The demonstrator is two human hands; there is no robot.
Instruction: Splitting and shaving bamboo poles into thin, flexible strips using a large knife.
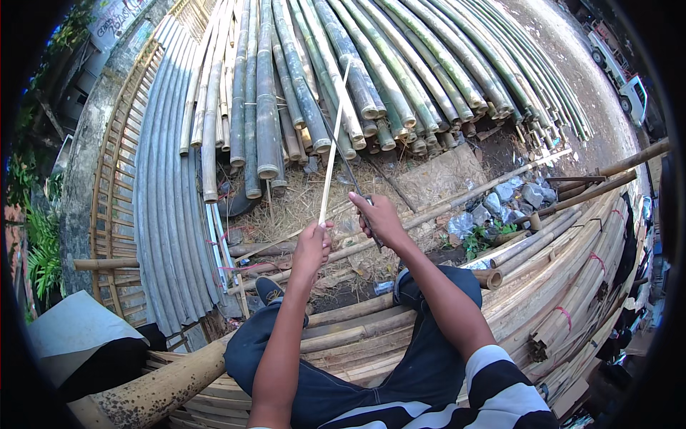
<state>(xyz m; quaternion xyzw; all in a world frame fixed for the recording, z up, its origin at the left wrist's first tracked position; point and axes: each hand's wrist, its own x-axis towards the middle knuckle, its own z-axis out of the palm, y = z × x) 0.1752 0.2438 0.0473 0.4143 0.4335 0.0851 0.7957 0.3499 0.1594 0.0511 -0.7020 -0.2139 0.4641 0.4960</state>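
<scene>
Yard: bare earth and dry straw [286, 207] outdoors, with a white vehicle [632, 100] at the far right.
Bamboo pile: long green and grey poles [266, 107] lie side by side across the far side, cut ends facing near.
Left edge: grey corrugated sheets [171, 214] lie beside a slatted bamboo frame [114, 161].
Right side: broken grey stones [507, 200] and a small green plant [480, 244] sit beyond a stack of pale slats [564, 304], bound in places with pink ties.
Near left: a thick speckled bamboo pole [157, 386] lies across the slats.
Legs: bent and spread in blue jeans [443, 304], a dark shoe [269, 289] on the left.
Left hand [312, 247]: fingers closed around the near end of a pale thin strip [332, 161], which points up and away toward the poles.
Right hand [379, 220]: clamped on a dark slender tool [349, 170], slanting far and left.
Crossing: tool and strip overlap beyond the hands; whether they touch, I cannot tell.
</scene>
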